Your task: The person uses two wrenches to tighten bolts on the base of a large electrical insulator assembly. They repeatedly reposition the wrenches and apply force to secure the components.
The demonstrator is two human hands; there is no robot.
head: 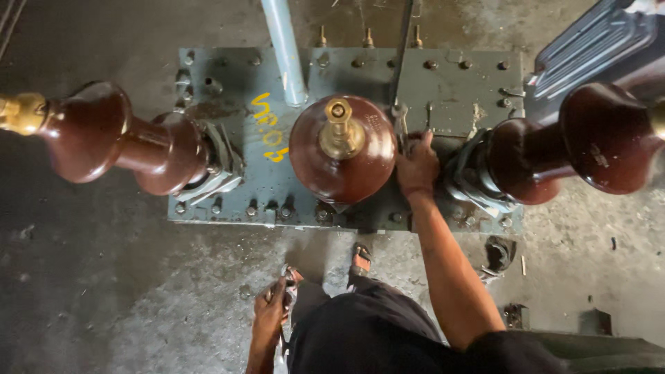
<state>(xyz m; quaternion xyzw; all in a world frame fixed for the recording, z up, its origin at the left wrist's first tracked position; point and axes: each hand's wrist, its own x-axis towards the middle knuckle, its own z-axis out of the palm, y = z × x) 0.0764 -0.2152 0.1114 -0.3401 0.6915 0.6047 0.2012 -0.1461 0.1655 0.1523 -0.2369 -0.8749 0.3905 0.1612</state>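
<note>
A: Big stuff first. Grey steel transformer lid point(277, 180) fills the middle, bolts round its rim, yellow paint marks on it. Three brown porcelain bushings: left bushing point(111, 138) leaning left, centre bushing point(343, 163) seen from the top with a brass terminal stud point(339, 131), right bushing point(582, 138) leaning right. Pale blue pipe point(285, 52) runs to the far edge. Dark finned radiator panel point(589, 48) far right. Concrete floor point(104, 291) all around.

B: Hands?

A: Right hand point(417, 166) is on the lid between the centre and right bushings, fingers curled and pressing down near a spanner point(400, 121) whose head sits just beyond the fingertips. Can't tell whether it grips the spanner or only rests beside it. Left hand point(271, 312) hangs low, near the person's leg, closed round some small metal pieces point(287, 277); what they are is too blurred to say.

B: Feet?

A: A sandalled foot point(360, 256) right at the near edge of the lid.

B: Risks?

A: My judgement: the hand is wedged in a tight gap, so a slipping spanner could knock knuckles into porcelain or chip a bushing. A loose piece dropping from the left hand could land on the open-toed foot.
</note>
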